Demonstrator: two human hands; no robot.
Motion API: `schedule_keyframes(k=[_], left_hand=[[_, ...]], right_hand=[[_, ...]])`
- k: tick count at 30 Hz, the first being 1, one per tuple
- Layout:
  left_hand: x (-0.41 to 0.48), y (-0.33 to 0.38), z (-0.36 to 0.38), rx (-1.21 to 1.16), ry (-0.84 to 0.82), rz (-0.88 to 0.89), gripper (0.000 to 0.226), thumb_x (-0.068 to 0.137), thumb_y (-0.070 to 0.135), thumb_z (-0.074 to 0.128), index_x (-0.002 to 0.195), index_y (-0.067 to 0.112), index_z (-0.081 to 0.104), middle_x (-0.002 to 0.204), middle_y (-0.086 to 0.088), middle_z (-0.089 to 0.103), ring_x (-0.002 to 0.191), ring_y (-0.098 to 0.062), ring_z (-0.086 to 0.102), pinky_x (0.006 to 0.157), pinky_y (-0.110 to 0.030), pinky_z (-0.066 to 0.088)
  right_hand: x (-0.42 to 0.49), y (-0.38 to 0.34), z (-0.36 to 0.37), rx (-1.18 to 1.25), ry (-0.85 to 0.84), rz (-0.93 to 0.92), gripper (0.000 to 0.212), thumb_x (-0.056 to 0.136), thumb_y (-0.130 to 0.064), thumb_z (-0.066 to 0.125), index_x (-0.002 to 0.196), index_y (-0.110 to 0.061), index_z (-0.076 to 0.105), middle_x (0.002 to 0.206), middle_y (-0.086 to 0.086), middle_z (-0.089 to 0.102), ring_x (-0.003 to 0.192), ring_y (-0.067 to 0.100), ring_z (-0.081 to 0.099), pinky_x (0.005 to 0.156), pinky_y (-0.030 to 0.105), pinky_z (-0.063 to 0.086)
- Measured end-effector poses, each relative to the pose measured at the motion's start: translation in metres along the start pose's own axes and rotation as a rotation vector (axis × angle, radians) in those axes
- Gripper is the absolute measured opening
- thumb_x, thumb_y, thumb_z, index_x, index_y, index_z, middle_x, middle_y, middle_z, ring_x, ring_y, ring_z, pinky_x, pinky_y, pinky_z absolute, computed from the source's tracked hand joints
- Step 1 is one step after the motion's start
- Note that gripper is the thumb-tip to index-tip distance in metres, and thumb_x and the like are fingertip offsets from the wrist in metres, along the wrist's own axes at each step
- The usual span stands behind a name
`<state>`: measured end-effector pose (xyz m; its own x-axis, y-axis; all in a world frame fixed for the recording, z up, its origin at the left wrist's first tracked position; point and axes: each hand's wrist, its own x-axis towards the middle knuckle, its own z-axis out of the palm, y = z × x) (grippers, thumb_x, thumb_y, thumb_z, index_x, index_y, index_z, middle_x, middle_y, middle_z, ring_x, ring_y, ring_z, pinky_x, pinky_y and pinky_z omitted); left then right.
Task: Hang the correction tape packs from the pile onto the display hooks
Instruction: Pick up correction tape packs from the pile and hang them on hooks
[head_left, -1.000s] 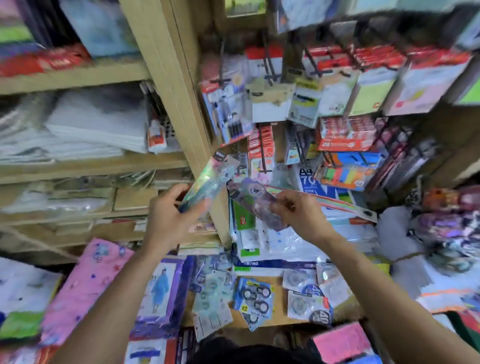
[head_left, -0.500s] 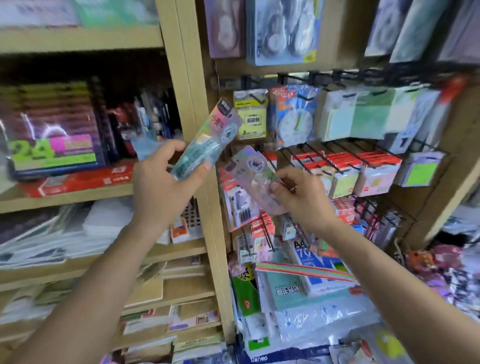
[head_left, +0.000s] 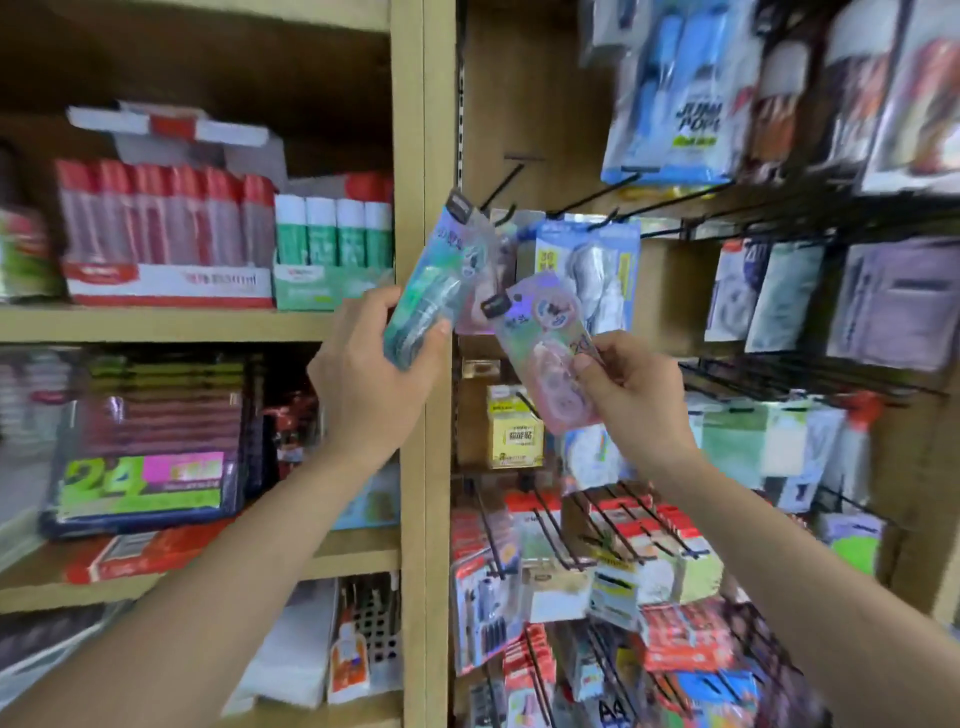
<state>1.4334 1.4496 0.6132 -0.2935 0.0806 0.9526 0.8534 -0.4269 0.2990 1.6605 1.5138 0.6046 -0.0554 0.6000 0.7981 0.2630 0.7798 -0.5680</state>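
Motion blur smears the printing on both packs. The left hand (head_left: 371, 374) grips a teal correction tape pack (head_left: 435, 291); the right hand (head_left: 631, 387) pinches a pink correction tape pack (head_left: 540, 353), both iridescent, near a black display hook (head_left: 501, 187).

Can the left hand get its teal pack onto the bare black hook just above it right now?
Probably yes: the left hand grips the teal pack low, its top tab free beside the bare hook, nothing between them. The pink pack in the right hand sits lower, out of the way.
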Motion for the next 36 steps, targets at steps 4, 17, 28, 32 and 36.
schedule_keyframes(k=[4, 17, 28, 32, 36], left_hand=[[0.026, 0.006, 0.024, -0.084, 0.166, 0.019, 0.034, 0.088, 0.038, 0.07, 0.104, 0.008, 0.065, 0.092, 0.003, 0.063, 0.085, -0.021, 0.058, 0.071, -0.028, 0.041], [0.036, -0.009, 0.049, -0.036, 0.199, 0.047, 0.05, 0.089, 0.047, 0.066, 0.121, 0.009, 0.064, 0.101, -0.004, 0.067, 0.094, -0.023, 0.056, 0.075, -0.032, 0.044], [0.037, -0.012, 0.051, 0.081, 0.231, 0.151, 0.051, 0.09, 0.041, 0.068, 0.127, 0.006, 0.064, 0.096, -0.008, 0.065, 0.088, -0.027, 0.055, 0.072, -0.038, 0.046], [0.036, -0.011, 0.051, 0.095, 0.253, 0.161, 0.05, 0.091, 0.039, 0.066, 0.126, 0.005, 0.064, 0.094, -0.01, 0.064, 0.086, -0.025, 0.055, 0.072, -0.034, 0.044], [0.034, -0.01, 0.05, 0.09, 0.256, 0.154, 0.05, 0.09, 0.039, 0.065, 0.126, 0.004, 0.065, 0.093, -0.01, 0.062, 0.086, -0.021, 0.054, 0.075, -0.027, 0.038]], right_hand=[[0.045, -0.013, 0.003, 0.077, 0.055, 0.001, 0.023, 0.091, -0.016, 0.06, 0.08, 0.004, 0.059, 0.066, 0.022, 0.054, 0.062, 0.01, 0.041, 0.058, 0.03, 0.033], [0.099, -0.011, 0.012, 0.247, 0.067, 0.134, 0.014, 0.094, -0.017, 0.061, 0.084, -0.009, 0.067, 0.091, 0.024, 0.069, 0.076, 0.02, 0.061, 0.068, 0.04, 0.05], [0.11, -0.015, 0.019, 0.265, 0.05, 0.216, 0.014, 0.095, -0.02, 0.063, 0.083, -0.013, 0.067, 0.084, 0.006, 0.075, 0.084, 0.027, 0.072, 0.074, 0.047, 0.059], [0.106, -0.009, 0.021, 0.27, 0.06, 0.204, 0.015, 0.093, -0.02, 0.064, 0.081, -0.011, 0.068, 0.083, 0.012, 0.074, 0.082, 0.03, 0.072, 0.074, 0.048, 0.058], [0.095, 0.005, 0.023, 0.337, 0.048, 0.272, 0.018, 0.094, -0.014, 0.063, 0.077, -0.009, 0.068, 0.077, 0.018, 0.069, 0.069, 0.024, 0.061, 0.061, 0.036, 0.046]])
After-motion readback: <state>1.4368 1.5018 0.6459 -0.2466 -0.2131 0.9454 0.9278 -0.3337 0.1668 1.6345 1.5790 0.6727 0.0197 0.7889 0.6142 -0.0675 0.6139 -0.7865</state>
